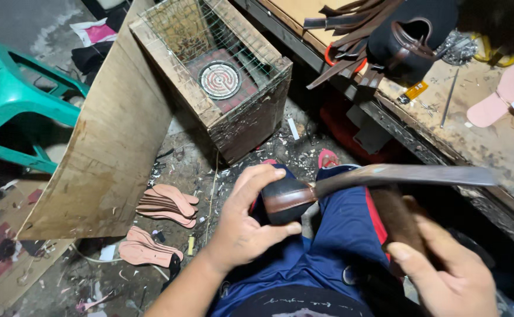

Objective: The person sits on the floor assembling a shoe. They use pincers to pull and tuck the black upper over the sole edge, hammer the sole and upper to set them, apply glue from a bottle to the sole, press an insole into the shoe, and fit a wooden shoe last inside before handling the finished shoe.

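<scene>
Your right hand [445,273] sat nearest the camera, low on the right, its fingers wrapped around the dark wooden handle of a long flat blade [404,175]; how tightly the fingers met behind the handle, you could not have told from here. The blade ran up and leftward from that hand, its narrow end touching the brown band of a dark shoe piece [286,199]. Your left hand [245,226] cupped that piece from the left, thumb pressed under it and fingers curled over the top, holding it above your lap in blue trousers [339,235]. Past your knees, on the littered floor, lay two small stacks of pink insoles [166,205], one just beyond the other. A large sheet of board [110,135] leaned to the left of them, with a teal plastic stool [16,100] behind it. Farther on stood a wooden crate [239,111] topped with wire mesh, a round coil heater [220,79] inside it. Along the right ran a worn workbench [486,141] bearing dark leather straps [351,23] and a pink sole [501,94].
</scene>
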Available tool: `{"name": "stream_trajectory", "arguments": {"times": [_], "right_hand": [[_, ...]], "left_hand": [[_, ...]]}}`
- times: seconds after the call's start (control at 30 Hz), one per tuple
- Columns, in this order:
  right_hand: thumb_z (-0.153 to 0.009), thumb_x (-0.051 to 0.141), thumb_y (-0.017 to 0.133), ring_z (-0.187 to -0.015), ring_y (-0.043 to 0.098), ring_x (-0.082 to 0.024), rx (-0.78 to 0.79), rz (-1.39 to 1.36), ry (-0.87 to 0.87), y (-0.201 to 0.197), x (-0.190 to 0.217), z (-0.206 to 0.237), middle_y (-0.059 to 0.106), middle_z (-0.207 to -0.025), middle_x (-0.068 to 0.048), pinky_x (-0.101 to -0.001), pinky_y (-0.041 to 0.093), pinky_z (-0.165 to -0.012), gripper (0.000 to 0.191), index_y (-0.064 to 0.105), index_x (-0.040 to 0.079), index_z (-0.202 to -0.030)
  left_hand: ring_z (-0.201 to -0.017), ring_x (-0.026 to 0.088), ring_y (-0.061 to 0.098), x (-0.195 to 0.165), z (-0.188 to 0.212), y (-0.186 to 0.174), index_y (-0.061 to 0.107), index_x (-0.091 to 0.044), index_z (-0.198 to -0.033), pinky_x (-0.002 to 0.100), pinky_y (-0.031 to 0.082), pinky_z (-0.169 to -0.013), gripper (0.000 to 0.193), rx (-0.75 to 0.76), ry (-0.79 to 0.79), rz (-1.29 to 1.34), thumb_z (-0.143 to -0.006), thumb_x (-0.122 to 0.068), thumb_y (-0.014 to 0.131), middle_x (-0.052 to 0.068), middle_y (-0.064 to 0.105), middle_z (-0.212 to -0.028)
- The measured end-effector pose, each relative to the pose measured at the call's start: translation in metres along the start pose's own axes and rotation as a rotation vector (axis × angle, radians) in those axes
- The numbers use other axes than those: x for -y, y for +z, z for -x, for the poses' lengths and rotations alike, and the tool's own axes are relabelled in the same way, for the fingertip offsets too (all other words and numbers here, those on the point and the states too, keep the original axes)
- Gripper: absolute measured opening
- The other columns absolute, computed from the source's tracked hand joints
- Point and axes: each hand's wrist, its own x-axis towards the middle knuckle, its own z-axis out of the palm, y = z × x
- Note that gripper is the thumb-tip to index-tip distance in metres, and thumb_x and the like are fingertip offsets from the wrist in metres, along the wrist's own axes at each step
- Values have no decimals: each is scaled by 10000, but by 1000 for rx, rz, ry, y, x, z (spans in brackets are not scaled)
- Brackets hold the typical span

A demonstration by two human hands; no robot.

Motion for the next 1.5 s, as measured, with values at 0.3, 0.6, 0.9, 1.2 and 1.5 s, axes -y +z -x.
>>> {"name": "stream_trajectory", "arguments": {"times": [0.3,0.6,0.9,1.2,1.5], "right_hand": [[-1015,80,633,-614,647,-218,349,-506,476,46,-47,-5,711,-897,-196,-355,541,-546,691,402,134,-1664],[-934,131,622,-614,632,-145,224,-334,282,53,-10,-17,687,-852,-109,-298,551,-581,683,442,126,-1593],[-890,146,667,-586,625,-130,289,-179,319,61,-7,-24,692,-808,-64,-294,531,-555,688,503,136,-1559],[-924,178,700,-773,641,-108,141,17,-78,50,-24,-21,682,-912,-56,-271,531,-733,352,617,12,-1223],[-970,250,714,-864,695,-158,82,-618,-291,47,29,-6,708,-956,-78,-367,594,-825,433,613,61,-1346]], "left_hand": [[-1046,236,653,61,0,7,494,4,-1424,384,537,-942,601,-12,-480,1047,-1030,-418,661,169,651,-1166],[-988,259,703,92,4,7,581,11,-1271,403,584,-890,614,6,-585,1032,-989,-534,623,156,680,-1077],[-951,267,694,82,3,4,597,-2,-1217,420,575,-881,494,17,-553,1011,-1009,-447,648,161,679,-1014],[-928,324,686,116,-30,40,633,-43,-967,516,564,-918,419,-481,-478,1414,-997,-451,540,170,689,-927],[-860,305,682,155,-18,48,627,36,-913,445,558,-848,297,-559,-652,1015,-992,-245,576,199,699,-894]]}}
